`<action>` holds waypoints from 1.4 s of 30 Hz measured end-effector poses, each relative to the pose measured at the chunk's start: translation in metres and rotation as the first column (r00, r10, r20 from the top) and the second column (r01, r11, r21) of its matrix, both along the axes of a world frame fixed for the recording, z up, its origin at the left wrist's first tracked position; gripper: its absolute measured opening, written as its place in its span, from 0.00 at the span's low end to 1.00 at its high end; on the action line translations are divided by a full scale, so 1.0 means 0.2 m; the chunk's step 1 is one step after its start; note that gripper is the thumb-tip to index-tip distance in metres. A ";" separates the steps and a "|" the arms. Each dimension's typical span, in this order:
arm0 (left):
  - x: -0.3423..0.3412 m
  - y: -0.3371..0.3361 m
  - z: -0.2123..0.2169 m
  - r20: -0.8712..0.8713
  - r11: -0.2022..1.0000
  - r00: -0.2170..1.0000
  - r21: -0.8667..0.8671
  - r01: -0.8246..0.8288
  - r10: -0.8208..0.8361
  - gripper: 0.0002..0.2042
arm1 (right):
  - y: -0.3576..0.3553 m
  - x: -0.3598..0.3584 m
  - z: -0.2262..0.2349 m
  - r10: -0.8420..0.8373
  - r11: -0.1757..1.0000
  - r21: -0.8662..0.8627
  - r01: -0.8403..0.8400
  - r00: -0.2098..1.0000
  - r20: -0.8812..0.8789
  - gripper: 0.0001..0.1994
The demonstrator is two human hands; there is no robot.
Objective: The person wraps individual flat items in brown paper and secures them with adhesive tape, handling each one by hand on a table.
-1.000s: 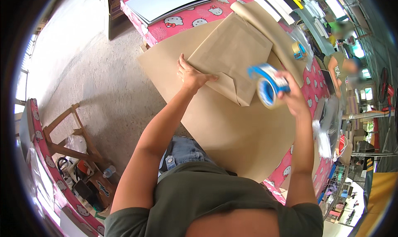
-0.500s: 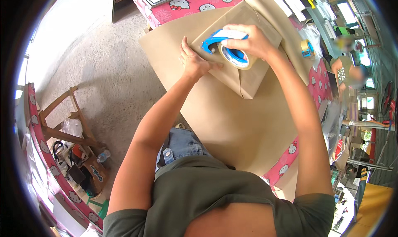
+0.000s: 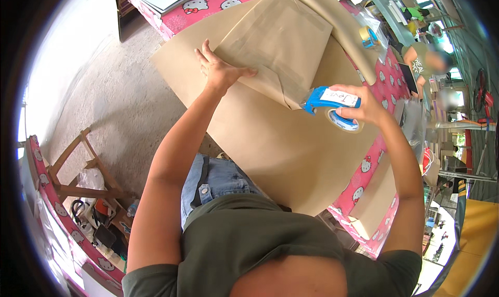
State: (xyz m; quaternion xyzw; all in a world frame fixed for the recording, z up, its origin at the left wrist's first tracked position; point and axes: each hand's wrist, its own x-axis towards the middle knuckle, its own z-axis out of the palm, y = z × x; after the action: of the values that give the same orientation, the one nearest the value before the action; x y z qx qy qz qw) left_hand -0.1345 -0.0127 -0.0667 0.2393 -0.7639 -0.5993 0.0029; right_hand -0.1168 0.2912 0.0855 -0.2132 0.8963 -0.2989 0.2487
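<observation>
Blue tape dispenser (image 3: 332,105) in right hand (image 3: 366,107), nose toward brown-paper parcel (image 3: 278,44)

Flat brown paper pkg (image 3: 278,42) on table, white label (image 3: 338,97) on tape gun

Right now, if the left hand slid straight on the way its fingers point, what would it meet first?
The left hand lies flat at the near edge of the brown paper-wrapped parcel, so it would likely slide further onto the parcel's top; depth is hard to judge.

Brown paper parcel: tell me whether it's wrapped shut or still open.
Wrapped shut: the brown paper parcel shows folded flaps, clear tape strips crossing them, no contents visible.
</observation>
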 end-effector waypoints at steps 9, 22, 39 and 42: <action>-0.02 0.13 0.00 0.112 0.147 0.516 -0.889 0.434 -0.849 0.31 | -0.90 -0.50 0.06 0.017 0.586 0.797 -0.149 0.985 0.171 0.18; 0.02 0.23 -0.08 0.011 0.233 0.645 -0.928 0.292 -0.764 0.27 | 0.62 0.50 -0.12 -0.203 0.364 0.839 0.404 0.914 -0.352 0.26; -0.64 -0.55 -0.39 -0.535 0.765 0.583 -0.212 0.608 -0.611 0.27 | -0.35 0.43 -1.02 -0.822 0.416 -0.217 0.883 0.264 -0.504 0.42; -0.56 -0.26 -0.30 -0.586 0.664 0.701 0.338 0.667 -0.406 0.26 | -0.66 0.22 -0.82 -0.989 0.103 -0.319 0.942 0.130 0.064 0.46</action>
State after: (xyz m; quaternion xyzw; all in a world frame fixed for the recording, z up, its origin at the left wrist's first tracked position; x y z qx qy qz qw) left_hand -0.2457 -0.0648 -0.1272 -0.1641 -0.5805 -0.7950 -0.0639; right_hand -0.0724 0.1582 -0.0793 0.3687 0.7791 -0.4934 -0.1168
